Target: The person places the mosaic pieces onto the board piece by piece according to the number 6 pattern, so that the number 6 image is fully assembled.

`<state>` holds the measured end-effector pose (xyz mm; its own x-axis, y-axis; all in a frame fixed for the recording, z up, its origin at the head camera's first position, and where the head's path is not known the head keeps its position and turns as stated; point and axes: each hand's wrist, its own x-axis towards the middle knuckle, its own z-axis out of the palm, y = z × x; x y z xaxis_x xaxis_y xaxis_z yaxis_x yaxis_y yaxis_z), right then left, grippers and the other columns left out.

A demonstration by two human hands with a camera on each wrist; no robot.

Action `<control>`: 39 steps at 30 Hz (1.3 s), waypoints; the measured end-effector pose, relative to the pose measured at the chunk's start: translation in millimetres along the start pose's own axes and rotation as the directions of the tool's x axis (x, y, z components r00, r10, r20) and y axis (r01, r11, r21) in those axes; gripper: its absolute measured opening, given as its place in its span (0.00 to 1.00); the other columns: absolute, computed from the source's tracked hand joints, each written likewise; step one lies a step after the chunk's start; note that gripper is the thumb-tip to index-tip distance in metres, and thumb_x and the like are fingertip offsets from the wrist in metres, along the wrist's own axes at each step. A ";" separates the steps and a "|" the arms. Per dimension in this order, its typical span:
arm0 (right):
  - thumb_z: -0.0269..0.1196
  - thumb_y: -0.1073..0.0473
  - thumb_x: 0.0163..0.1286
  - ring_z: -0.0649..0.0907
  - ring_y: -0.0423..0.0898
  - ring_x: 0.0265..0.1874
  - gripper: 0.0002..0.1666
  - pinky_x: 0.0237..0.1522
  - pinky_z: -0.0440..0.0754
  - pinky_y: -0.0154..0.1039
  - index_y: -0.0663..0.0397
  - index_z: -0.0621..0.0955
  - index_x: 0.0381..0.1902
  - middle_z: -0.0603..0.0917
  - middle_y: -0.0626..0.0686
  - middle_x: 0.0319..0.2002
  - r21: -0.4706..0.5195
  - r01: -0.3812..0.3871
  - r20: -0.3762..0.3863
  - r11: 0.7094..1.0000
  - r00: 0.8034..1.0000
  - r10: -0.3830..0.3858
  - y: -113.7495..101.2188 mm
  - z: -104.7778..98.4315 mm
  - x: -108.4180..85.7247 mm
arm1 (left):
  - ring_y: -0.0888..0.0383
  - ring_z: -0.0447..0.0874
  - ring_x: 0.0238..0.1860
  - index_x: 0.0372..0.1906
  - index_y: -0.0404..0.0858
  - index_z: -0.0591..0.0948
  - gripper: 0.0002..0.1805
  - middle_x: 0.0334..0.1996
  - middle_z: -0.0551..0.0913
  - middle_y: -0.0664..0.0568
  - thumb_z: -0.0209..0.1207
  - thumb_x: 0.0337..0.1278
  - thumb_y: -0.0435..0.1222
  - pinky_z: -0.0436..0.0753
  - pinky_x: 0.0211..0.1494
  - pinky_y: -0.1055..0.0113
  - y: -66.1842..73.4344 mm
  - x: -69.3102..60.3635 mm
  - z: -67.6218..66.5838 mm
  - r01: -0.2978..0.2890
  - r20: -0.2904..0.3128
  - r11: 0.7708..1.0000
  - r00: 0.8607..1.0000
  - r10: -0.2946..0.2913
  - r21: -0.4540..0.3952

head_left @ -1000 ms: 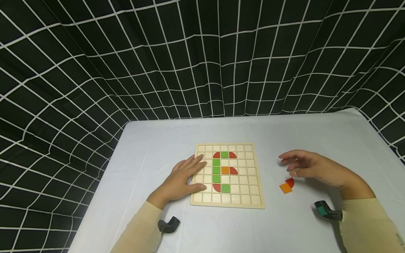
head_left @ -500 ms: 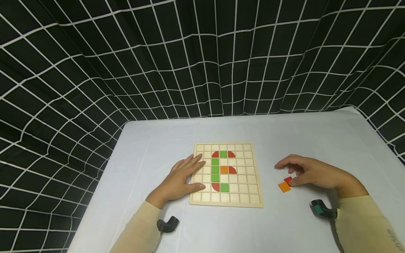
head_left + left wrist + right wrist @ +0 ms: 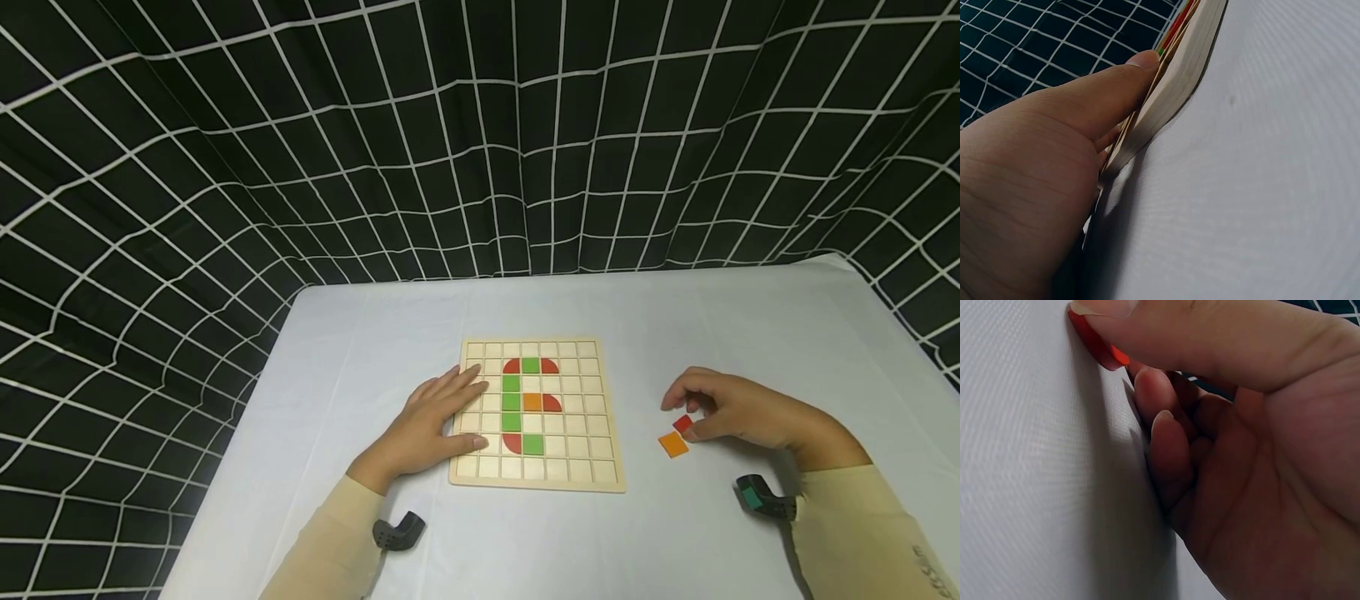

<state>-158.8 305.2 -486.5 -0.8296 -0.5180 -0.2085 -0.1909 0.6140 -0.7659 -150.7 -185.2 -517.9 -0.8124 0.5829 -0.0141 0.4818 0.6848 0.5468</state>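
Observation:
My left hand (image 3: 427, 429) lies with spread fingers on the left part of a wooden grid board (image 3: 581, 471); the left wrist view shows the thumb (image 3: 1116, 87) on its rim. Red, green and orange tiles fill several squares, among them an orange square tile (image 3: 532, 402). Right of the board, my right hand (image 3: 738, 412) has its thumb on a red quarter-circle tile (image 3: 682, 423), with the index finger curled towards its far side. The right wrist view shows that tile's edge (image 3: 1094, 344) under the thumb; the index tip is hidden there.
A loose orange square tile (image 3: 673, 444) lies against the red one on the white tablecloth (image 3: 585, 542). Dark devices are worn on the left wrist (image 3: 399, 532) and right wrist (image 3: 763, 497). A black curtain (image 3: 480, 150) with white grid lines stands behind the table.
My right hand has come down and towards me onto the red tile, its thumb landing there and index finger drawing in closer. The left hand has stayed on the board.

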 end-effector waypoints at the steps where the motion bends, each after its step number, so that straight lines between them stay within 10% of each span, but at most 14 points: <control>1: 0.80 0.61 0.63 0.77 0.49 0.45 0.20 0.45 0.79 0.37 0.48 0.86 0.51 0.84 0.46 0.47 -0.006 0.007 -0.004 1.000 1.000 -0.007 -0.3 0.2 0.2 | 0.55 0.41 0.87 0.87 0.50 0.65 0.47 0.88 0.50 0.60 0.66 0.71 0.62 0.41 0.86 0.48 0.0 0.2 -0.1 0.000 0.000 1.000 1.000 0.000 0.002; 29: 0.83 0.58 0.61 0.74 0.49 0.39 0.16 0.37 0.74 0.42 0.47 0.82 0.31 0.76 0.47 0.34 -0.162 -0.104 -0.088 0.981 0.992 0.091 -12.7 8.2 8.6 | 0.56 0.40 0.87 0.87 0.50 0.65 0.47 0.88 0.50 0.60 0.65 0.71 0.63 0.41 0.86 0.49 -1.4 0.3 1.0 0.004 0.001 1.000 1.000 -0.004 0.010; 39: 0.79 0.58 0.67 0.77 0.49 0.38 0.11 0.39 0.78 0.45 0.52 0.85 0.38 0.79 0.47 0.35 -0.211 -0.112 -0.182 0.971 0.980 0.074 -10.1 7.9 10.5 | 0.55 0.41 0.87 0.87 0.50 0.65 0.48 0.88 0.51 0.60 0.65 0.71 0.63 0.42 0.86 0.48 -0.7 0.3 0.4 -0.002 -0.001 1.000 1.000 0.003 0.013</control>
<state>-161.5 288.9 -485.7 -0.9232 -0.3538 -0.1501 -0.2028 0.7802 -0.5918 -151.1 -185.3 -518.6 -0.8115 0.5843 -0.0122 0.4880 0.6889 0.5359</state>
